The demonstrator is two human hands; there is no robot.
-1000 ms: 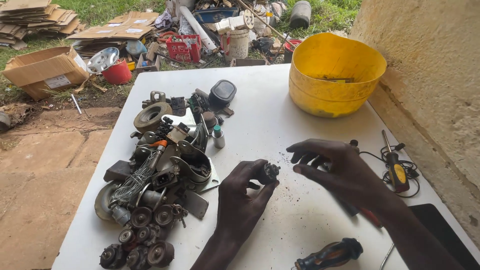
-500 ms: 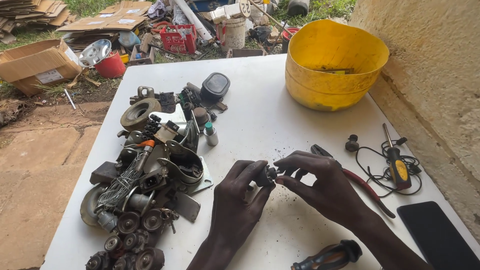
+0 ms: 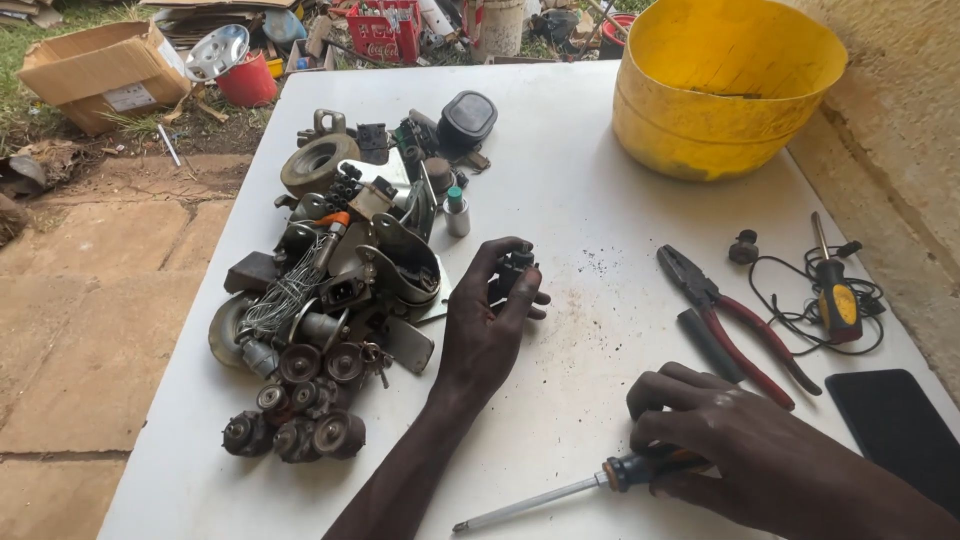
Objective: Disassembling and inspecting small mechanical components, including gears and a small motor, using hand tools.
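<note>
My left hand (image 3: 490,320) is over the middle of the white table (image 3: 570,150), fingers closed around a small dark metal part (image 3: 513,268). It sits just right of a heap of scrap parts (image 3: 335,290): wheels, wire bundles, small motors and brackets. My right hand (image 3: 750,450) rests at the near right of the table, gripping the black and orange handle of a screwdriver (image 3: 560,490) whose steel shaft lies flat and points left. Red-handled pliers (image 3: 725,320) lie just beyond my right hand.
A large yellow bucket (image 3: 725,90) stands at the far right. A small yellow-handled screwdriver (image 3: 835,290) and black wires (image 3: 790,290) lie by the right edge, a dark phone (image 3: 900,430) at the near right. Cardboard box (image 3: 100,75) and clutter sit on the ground beyond.
My right hand left the small part and dropped to the near edge, closing on the screwdriver. My left hand kept the part and stayed near the heap.
</note>
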